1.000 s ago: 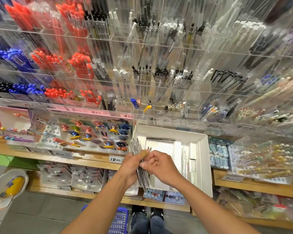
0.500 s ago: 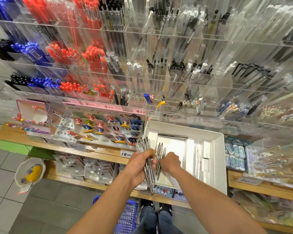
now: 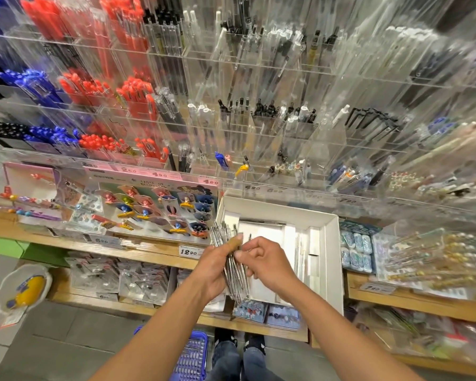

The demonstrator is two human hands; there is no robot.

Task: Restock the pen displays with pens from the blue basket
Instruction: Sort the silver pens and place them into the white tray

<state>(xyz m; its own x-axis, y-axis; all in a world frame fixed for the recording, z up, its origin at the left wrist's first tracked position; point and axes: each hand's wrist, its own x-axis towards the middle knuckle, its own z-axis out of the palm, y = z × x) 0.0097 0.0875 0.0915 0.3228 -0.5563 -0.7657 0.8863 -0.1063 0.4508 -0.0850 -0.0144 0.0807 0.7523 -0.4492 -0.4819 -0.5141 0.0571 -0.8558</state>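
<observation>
Compared with half a second earlier, the right hand (image 3: 267,266) has come back from the white box (image 3: 333,243) and now sits against the bundle of pens (image 3: 235,270), where before it was apart from the bundle with a few loose pens in its grip. The view has also swung slightly to the right since then. The left hand (image 3: 215,268) grips the bundle, fingers curled round the shafts and the thumb pressed across the front near the upper ends. The right hand's fingers are curled, with the thumb and forefinger closed on the pens at the bundle's right edge. The pens are slim, with clear barrels and silvery ends, and they fan out slightly at the top. The bundle is held above the front of the wooden shelf (image 3: 154,247), just left of the open box, which is matte white cardboard with straight walls. Behind stands the pen display (image 3: 259,149), made of clear, glossy plastic compartments in tiers. The blue basket (image 3: 193,358), perforated plastic, sits on the grey tiled floor below the forearms.
</observation>
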